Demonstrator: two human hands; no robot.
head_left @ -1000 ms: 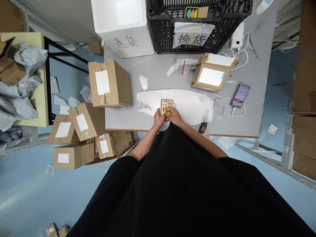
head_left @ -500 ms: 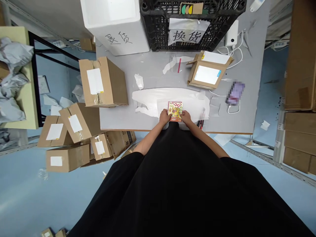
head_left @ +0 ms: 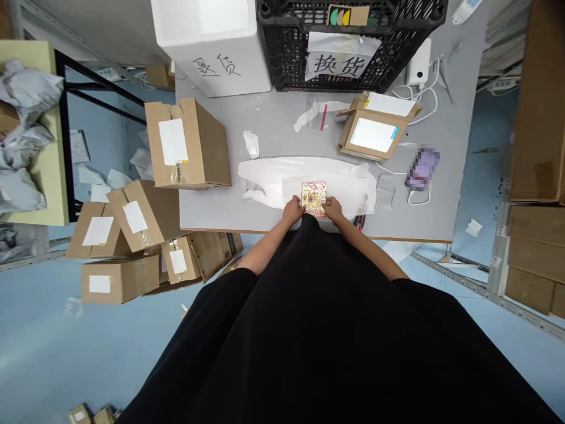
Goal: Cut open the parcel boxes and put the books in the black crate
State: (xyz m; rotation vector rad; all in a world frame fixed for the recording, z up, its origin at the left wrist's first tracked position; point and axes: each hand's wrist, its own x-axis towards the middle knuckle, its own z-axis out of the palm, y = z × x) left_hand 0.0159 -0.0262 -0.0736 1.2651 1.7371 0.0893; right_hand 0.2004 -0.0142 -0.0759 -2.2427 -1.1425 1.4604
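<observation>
A small colourful booklet [head_left: 313, 199] with red, yellow and green print is held flat near the table's front edge. My left hand [head_left: 293, 209] grips its left side, thumb on top. On the opposite side my right hand [head_left: 332, 209] pinches the right edge. Beneath the booklet lies white sheet material [head_left: 265, 171] spread on the grey table [head_left: 212, 212]. Dark and red pens [head_left: 361, 220] rest just right of my right hand. The undersides of the fingers are hidden.
An opened carton [head_left: 375, 132] and a purple phone [head_left: 422, 168] with a white cable are at the right. A tall carton [head_left: 189, 144] stands left. Behind are a white bin [head_left: 220, 65] and a black crate [head_left: 286, 59]. More cartons [head_left: 139, 215] are stacked beside the table, lower left.
The whole view has shifted slightly. The booklet's cover looks paler and shinier than before, while both hands keep their hold on it.
</observation>
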